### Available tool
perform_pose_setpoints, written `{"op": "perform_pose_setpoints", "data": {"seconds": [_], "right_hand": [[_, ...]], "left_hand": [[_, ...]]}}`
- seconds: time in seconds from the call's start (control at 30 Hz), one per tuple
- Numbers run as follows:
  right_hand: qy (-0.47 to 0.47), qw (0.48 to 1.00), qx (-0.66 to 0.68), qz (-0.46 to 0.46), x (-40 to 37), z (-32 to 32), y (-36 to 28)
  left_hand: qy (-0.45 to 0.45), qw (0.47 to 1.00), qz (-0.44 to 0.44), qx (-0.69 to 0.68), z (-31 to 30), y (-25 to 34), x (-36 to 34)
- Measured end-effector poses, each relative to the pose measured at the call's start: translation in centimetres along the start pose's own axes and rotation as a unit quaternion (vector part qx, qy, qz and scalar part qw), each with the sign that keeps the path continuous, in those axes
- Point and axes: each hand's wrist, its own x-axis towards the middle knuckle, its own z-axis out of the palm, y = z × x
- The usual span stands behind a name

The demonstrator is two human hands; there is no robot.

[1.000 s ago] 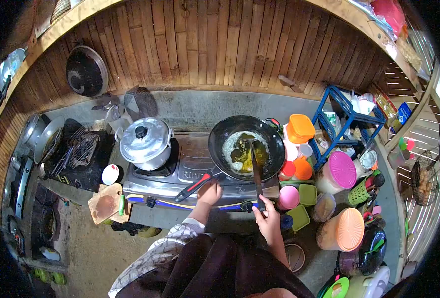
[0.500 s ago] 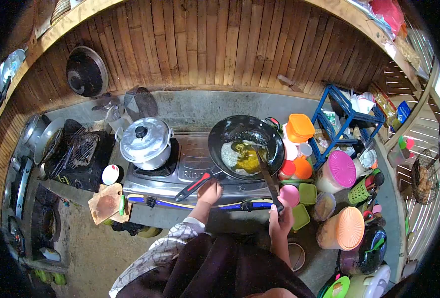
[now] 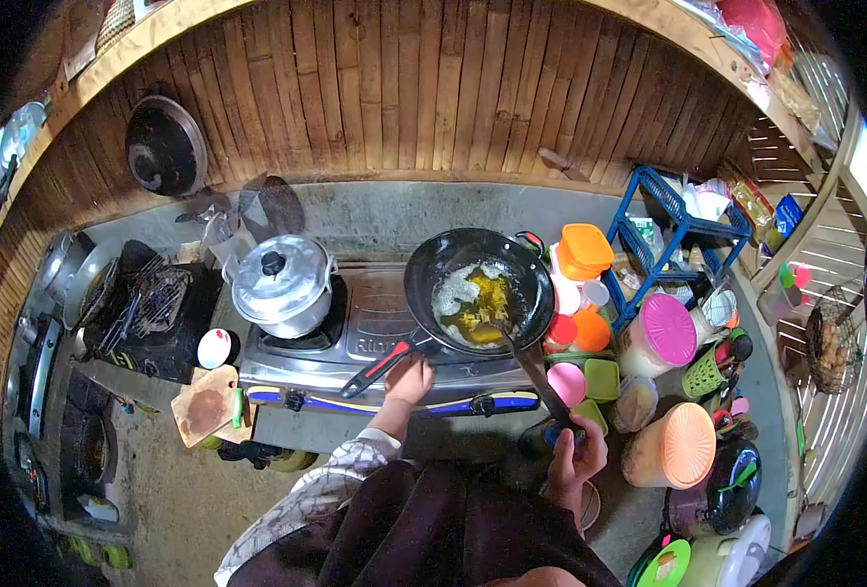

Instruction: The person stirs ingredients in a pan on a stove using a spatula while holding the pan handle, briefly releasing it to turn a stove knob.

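A black wok [image 3: 526, 254] with yellow oil and whitish foam sits on the right side of the silver stove [image 3: 375, 293]. My right hand [image 3: 578, 452] is closed on the handle of a dark spatula [image 3: 541, 383], whose far end dips into the oil near the wok's front edge. Just below the wok's black and red handle [image 3: 380, 367], my left hand [image 3: 410, 380] rests at the stove's front edge with its fingers curled. Whether those fingers hold anything is hidden.
A lidded silver pot [image 3: 279, 284] stands on the left burner. A cutting board [image 3: 205, 406] with a green-handled knife lies left of the stove. Plastic containers, including a pink-lidded one [image 3: 667, 329], and a blue rack [image 3: 663, 262] stand on the right.
My right hand has moved down and to the right, drawing the spatula's tip toward the wok's front edge. My left hand has stayed almost in place.
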Motion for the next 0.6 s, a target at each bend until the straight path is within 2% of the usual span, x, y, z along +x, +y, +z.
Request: {"op": "perform_pose_setpoints", "data": {"seconds": [0.07, 0.13, 0.27, 0.5, 0.57, 0.6], "right_hand": [[-0.013, 0.999, -0.001, 0.032, 0.3, -0.4, -1.3], [-0.015, 1.000, -0.017, -0.009, 0.5, -0.4, -1.9], [-0.041, 0.998, -0.039, -0.008, 0.4, -0.1, -1.9], [-0.120, 0.993, 0.013, 0.011, 1.3, 1.5, -2.1], [-0.145, 0.981, 0.088, 0.096, 1.4, 2.3, -2.6], [-0.157, 0.977, 0.095, 0.109, 1.1, 2.7, -1.8]], "left_hand": [[-0.007, 1.000, -0.002, -0.007, 0.0, 0.0, 0.0], [0.031, 0.999, 0.023, 0.012, 0.6, -0.4, 0.0], [0.029, 0.999, 0.018, 0.016, 0.6, -0.3, -0.1], [0.031, 0.999, 0.013, -0.008, 0.9, -0.5, 0.0], [0.035, 0.999, 0.015, -0.012, 1.2, -0.6, -0.1], [0.027, 1.000, 0.014, -0.004, 1.0, -0.6, -0.1]]}}
